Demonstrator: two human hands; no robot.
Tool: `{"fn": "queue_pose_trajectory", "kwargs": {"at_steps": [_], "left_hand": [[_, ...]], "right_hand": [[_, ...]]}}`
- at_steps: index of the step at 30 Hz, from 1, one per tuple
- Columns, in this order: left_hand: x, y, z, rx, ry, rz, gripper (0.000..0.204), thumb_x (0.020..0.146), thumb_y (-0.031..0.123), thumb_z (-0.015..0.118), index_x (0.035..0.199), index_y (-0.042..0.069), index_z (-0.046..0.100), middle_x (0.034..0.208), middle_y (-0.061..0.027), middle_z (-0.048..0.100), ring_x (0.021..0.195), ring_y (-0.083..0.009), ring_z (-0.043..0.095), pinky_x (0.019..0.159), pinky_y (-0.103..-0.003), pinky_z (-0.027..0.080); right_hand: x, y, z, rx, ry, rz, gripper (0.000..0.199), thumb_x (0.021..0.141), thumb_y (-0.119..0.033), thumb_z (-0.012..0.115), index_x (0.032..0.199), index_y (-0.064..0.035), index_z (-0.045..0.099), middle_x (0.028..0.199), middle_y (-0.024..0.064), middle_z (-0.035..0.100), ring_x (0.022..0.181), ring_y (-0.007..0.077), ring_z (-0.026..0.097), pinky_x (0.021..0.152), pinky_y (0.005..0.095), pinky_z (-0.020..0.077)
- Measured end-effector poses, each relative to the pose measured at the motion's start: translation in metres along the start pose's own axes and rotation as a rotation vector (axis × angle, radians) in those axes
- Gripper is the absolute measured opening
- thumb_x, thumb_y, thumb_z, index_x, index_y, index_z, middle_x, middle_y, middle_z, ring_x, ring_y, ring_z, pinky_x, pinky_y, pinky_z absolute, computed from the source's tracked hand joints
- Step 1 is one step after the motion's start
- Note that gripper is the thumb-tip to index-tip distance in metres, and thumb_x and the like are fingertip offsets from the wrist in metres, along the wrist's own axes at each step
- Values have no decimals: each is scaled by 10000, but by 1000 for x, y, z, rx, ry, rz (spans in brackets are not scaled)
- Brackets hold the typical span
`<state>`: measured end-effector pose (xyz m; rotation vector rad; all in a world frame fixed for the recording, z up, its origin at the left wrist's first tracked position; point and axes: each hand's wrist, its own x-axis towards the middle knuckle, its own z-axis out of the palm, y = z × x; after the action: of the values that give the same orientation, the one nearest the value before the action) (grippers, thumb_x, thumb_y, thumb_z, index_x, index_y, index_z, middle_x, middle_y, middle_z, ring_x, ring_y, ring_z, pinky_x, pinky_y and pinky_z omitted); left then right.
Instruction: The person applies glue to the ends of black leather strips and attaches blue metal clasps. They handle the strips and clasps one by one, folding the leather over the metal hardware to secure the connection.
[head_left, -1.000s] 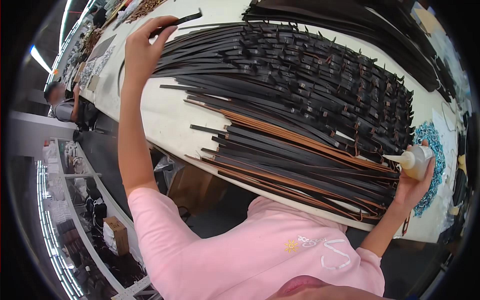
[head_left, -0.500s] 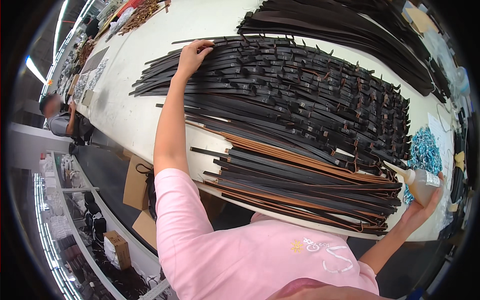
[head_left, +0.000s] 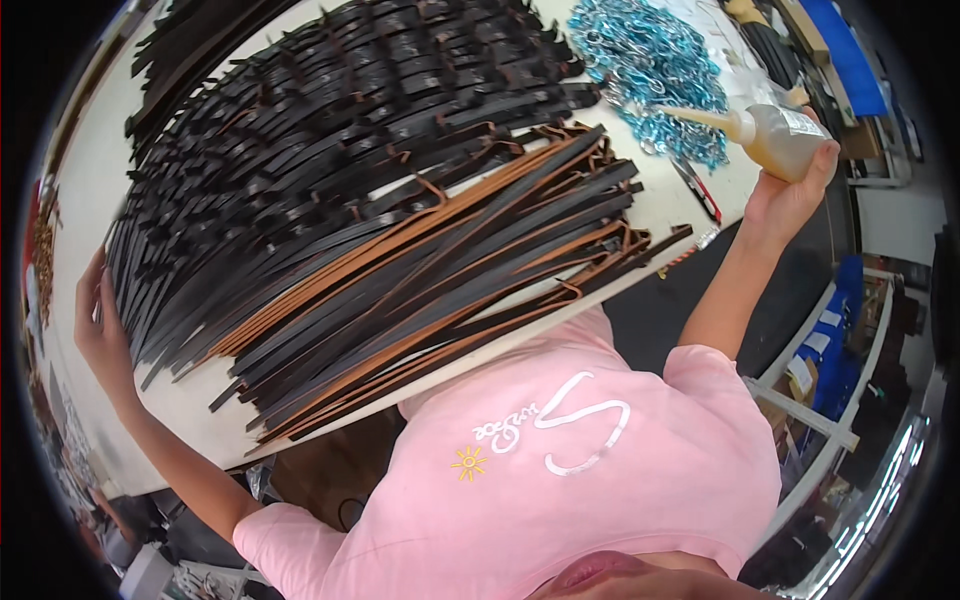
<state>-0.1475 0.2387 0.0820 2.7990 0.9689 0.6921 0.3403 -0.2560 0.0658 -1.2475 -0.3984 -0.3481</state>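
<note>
A wide fan of black leather straps, some with tan undersides, lies spread across a white table. My left hand rests with fingers apart against the strap ends at the table's left side. My right hand is raised off the table's right edge, gripping a small plastic squeeze bottle of amber liquid with a pointed nozzle aimed left over the table.
A pile of shiny blue metal chains or rings lies on the table's far right. A thin pen-like tool sits by the table edge. Shelving and a blue stool stand at the right; brown cartons show under the table.
The view has swung round, so the straps now run the other way. My left hand has slid from the upper straps down to the strap ends at left. The bottle stays in my right hand.
</note>
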Motion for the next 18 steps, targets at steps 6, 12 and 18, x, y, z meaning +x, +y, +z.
{"fn": "queue_pose_trajectory", "kwargs": {"at_steps": [6, 12, 18], "left_hand": [[-9, 216, 49, -330, -275, 327, 329, 844, -27, 689, 1170, 21, 690, 1149, -137, 685, 1058, -291, 657, 925, -359, 502], [-29, 300, 87, -462, -605, 657, 656, 688, 287, 839, 1252, 52, 603, 1300, -129, 565, 1144, -336, 556, 956, -428, 480], [-57, 304, 94, -390, -610, 611, 620, 650, 250, 872, 1190, 66, 629, 1315, -147, 545, 1137, -369, 540, 942, -455, 468]], "right_hand": [[41, 11, -88, 144, -35, 320, 479, 994, -347, 586, 1271, 43, 553, 1193, 201, 654, 1046, 302, 685, 818, 371, 609], [111, 24, -159, 98, -470, 725, 490, 995, -386, 591, 1292, 4, 568, 1152, 151, 676, 1005, 221, 676, 847, 333, 566], [161, 61, -207, -737, -524, 622, 553, 913, -509, 691, 1243, -67, 642, 1099, -1, 679, 997, 104, 637, 860, 267, 498]]}}
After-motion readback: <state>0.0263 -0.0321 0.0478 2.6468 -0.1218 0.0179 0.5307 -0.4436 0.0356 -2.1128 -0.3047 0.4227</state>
